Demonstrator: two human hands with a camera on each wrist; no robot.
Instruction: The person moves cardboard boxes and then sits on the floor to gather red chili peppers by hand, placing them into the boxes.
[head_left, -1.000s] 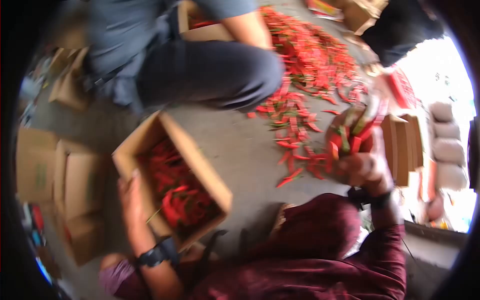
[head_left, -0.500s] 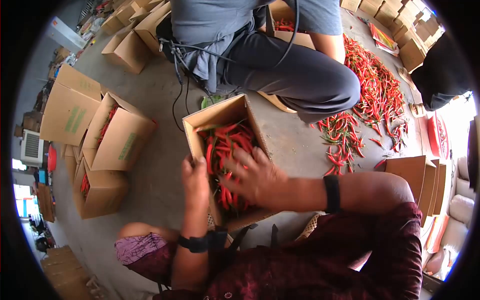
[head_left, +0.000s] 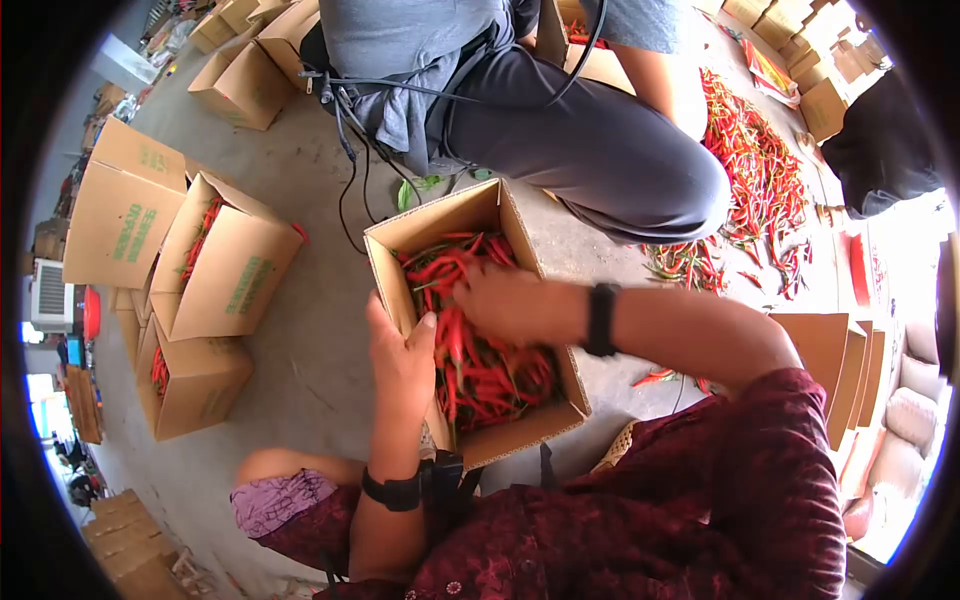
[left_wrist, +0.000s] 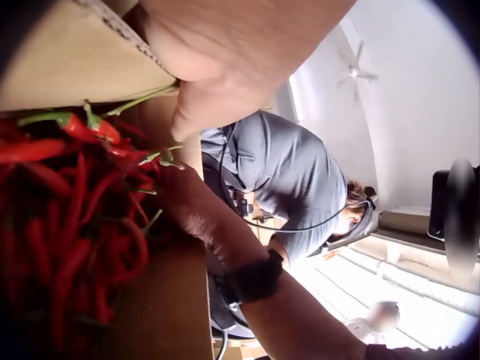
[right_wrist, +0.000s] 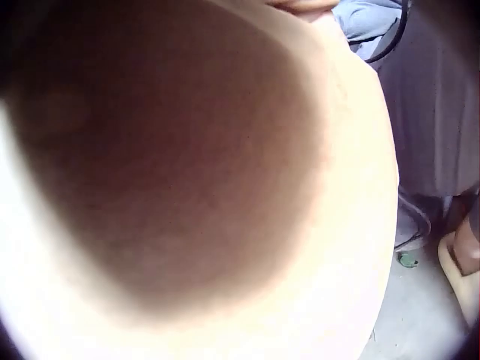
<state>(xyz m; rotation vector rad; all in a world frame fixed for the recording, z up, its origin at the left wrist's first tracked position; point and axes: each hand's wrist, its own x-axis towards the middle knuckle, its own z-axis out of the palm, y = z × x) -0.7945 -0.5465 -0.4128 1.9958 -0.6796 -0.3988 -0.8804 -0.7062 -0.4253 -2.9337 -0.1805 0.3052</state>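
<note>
An open-topped cardboard box stands on the floor in front of me, part filled with red chillies with green stems. My left hand grips the box's left wall; in the left wrist view its thumb lies over the corrugated rim. My right hand reaches down into the box among the chillies, near the far half. Its fingertips are partly hidden there, and I cannot tell whether they pinch any chilli. In the right wrist view, skin close to the lens fills most of the picture.
Across from me a person in dark trousers crouches beside a large chilli heap. Filled cardboard boxes stand at left, and folded-open boxes at right. Black cables hang near the person. A green leaf lies on the floor.
A second ago my right hand held a bunch of chillies off to the right. It then came over the box, spread on the chillies, and has since shifted farther up inside. The left hand stays on the box.
</note>
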